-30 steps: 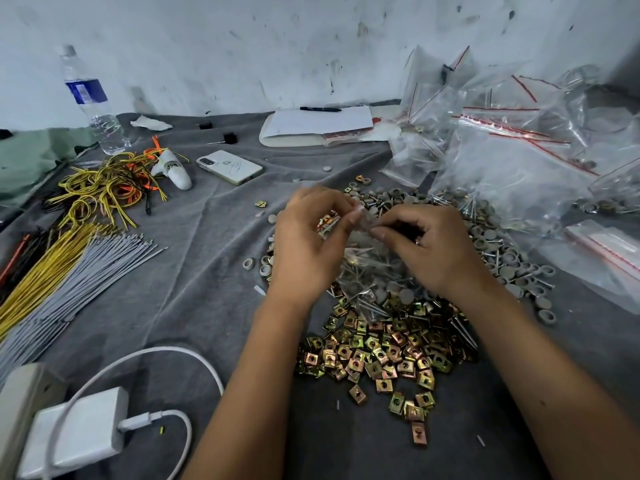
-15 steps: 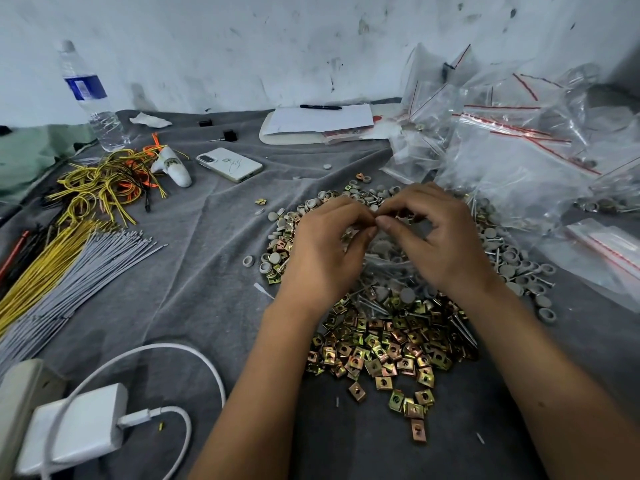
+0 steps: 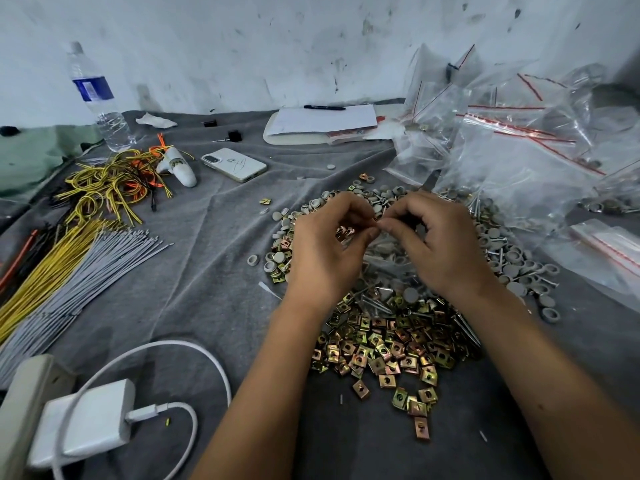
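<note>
Barely moved vs 0.5 s ago: fingertips still meeting mid-frame. Near: heap of square brass-toned clip nuts on grey-cloth tabletop. Left hand and right hand, fingers curled, pinch a tiny coppery clip over round matte grey caps. Glossy zip bags upper right.

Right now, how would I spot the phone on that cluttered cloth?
Find the water bottle standing at the back left of the grey cloth. Right of it, past the tangled yellow and orange wires, lies the phone: a flat white slab with rounded corners, unlike the bulbous white gadget beside it.
</note>
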### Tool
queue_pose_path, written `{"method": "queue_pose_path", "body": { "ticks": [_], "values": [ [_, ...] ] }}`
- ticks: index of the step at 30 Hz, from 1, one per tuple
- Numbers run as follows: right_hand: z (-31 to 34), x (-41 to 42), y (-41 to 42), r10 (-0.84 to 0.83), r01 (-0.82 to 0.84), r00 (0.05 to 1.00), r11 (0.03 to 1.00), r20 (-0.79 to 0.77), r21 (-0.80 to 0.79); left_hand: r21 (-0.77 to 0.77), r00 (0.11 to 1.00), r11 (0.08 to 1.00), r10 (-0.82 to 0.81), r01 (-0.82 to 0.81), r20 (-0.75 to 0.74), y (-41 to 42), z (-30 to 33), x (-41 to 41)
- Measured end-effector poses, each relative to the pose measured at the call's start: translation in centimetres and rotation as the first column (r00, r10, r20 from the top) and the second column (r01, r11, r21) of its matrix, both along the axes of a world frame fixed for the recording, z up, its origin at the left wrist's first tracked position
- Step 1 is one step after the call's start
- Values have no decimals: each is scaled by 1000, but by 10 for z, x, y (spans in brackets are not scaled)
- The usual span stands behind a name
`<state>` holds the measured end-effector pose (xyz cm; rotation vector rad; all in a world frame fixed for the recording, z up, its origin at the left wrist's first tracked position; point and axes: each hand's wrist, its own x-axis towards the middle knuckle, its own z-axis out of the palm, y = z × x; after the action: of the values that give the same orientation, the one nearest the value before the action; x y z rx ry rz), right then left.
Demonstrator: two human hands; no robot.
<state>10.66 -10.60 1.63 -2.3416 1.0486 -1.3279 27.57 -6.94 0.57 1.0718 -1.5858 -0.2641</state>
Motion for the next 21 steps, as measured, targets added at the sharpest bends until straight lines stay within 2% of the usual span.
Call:
{"method": "queue_pose_path", "body": {
  "ticks": [6,9,13,19,21],
  "values": [
    [1,1,2,1,-1,1000,1000,21,2,79,999,997,-13,17,-40,-1,0,2],
    [1,-2,0,-17,17,1000,1000,10,-11,120,1000,993,9,-11,11,-2,-3,7],
    [1,-3,-1,36,-36,999,999,-33,10,58,992,996,66,-72,103,-5,-4,10],
    [0,-8,-5,65,-65,998,998,-9,-18,148,997,987,47,-57,65,-8,-8,16],
    [-2,-9,-7,71,-71,997,997,-10,-12,114,993,991,58,-70,103,-8,-7,17]
  ]
}}
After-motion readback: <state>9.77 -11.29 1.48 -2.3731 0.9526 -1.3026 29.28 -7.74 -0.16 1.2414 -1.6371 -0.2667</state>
